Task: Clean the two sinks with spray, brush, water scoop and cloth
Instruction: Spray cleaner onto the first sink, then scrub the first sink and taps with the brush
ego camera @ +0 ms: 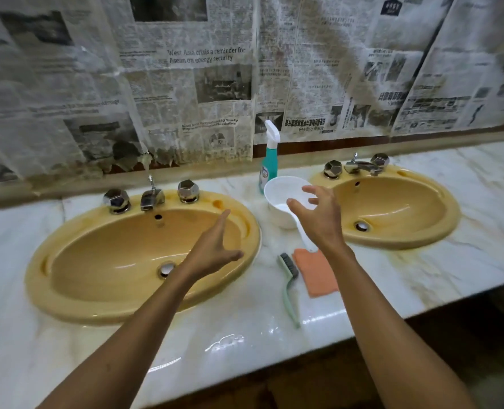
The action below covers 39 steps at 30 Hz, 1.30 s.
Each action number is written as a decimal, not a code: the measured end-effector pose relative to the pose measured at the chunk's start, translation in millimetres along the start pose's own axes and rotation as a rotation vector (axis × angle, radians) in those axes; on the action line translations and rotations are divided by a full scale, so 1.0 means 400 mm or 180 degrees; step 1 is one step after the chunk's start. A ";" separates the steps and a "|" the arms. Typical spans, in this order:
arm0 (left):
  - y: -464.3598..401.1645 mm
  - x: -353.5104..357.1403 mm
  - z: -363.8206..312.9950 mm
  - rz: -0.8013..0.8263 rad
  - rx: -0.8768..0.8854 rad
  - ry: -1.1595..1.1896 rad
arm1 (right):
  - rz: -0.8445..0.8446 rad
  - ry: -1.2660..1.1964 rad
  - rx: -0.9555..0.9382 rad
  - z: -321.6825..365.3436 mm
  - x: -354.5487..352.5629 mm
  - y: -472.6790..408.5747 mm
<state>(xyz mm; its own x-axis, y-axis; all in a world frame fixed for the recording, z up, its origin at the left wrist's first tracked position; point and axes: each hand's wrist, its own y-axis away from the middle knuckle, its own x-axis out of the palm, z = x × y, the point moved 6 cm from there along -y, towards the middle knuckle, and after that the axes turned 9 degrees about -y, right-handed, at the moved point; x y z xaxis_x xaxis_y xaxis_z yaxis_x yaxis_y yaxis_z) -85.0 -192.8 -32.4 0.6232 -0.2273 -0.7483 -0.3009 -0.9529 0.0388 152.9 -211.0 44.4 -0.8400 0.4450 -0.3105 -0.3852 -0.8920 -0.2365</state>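
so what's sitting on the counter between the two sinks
In the head view, four things lie between the left sink and right sink: spray bottle at the back, white water scoop, then brush and orange cloth.

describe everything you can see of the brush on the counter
The brush has a pale green plastic handle and dark grey bristles at its far end. It lies flat on the white marble counter between the two sinks, handle pointing toward the counter's front edge. Its head sits beside the orange cloth, about touching it. Neither hand touches it.
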 end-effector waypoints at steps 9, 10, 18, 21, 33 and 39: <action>0.241 0.139 0.026 -0.0096 0.0184 -0.0223 | 0.0039 0.0180 0.0367 -0.090 -0.014 0.264; 0.253 0.155 0.026 -0.0128 0.0214 -0.0307 | 0.0140 0.0254 0.0430 -0.115 -0.006 0.281; 0.291 0.315 0.041 0.0038 0.0341 -0.1246 | 0.0897 0.1196 0.0900 -0.297 0.058 0.357; 0.309 0.356 0.047 -0.0132 0.0624 -0.1761 | 0.1065 0.1540 0.0734 -0.317 0.076 0.360; 0.344 0.304 0.062 -0.0697 0.0057 -0.0710 | 0.1183 0.0398 0.1040 -0.325 0.067 0.385; 0.406 0.182 0.131 -0.1326 -0.0508 -0.0159 | 0.1483 0.0311 0.0643 -0.262 0.127 0.426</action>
<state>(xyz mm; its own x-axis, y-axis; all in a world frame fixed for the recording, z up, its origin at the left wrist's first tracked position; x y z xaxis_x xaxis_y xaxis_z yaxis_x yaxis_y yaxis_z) -126.4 -353.6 -115.1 0.6309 0.1886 -0.7526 0.0858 -0.9810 -0.1739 84.7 -331.9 -108.1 -0.9041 -0.0064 -0.4274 -0.0531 -0.9905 0.1270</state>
